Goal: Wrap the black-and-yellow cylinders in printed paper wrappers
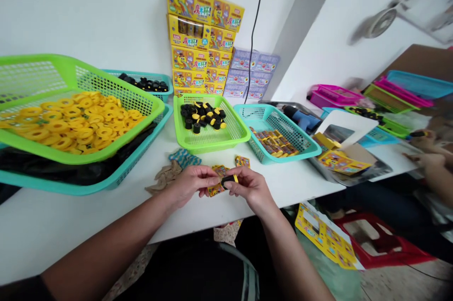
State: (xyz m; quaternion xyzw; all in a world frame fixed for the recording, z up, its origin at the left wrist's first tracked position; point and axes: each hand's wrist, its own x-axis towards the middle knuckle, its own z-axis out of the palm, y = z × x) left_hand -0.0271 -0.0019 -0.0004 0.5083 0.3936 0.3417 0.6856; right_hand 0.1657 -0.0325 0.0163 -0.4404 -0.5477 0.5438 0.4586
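The black-and-yellow ring is sitting in your right hand, just beside your left hand. Across the white table, a stack of yellow boxes is rising at the back, and the baskets are lining up before it, seemingly keeping each kind of part sorted and within reach: a large green basket is holding yellow rings, a small green basket is holding black-and-yellow pieces, and a teal basket is holding small packets. (A co-worker's hands are working off to the right.) Your right fingers are clamping the ring, likely steadying it, while your left fingers are pressing together over a printed card, though whether they are gripping it is impossible to tell.
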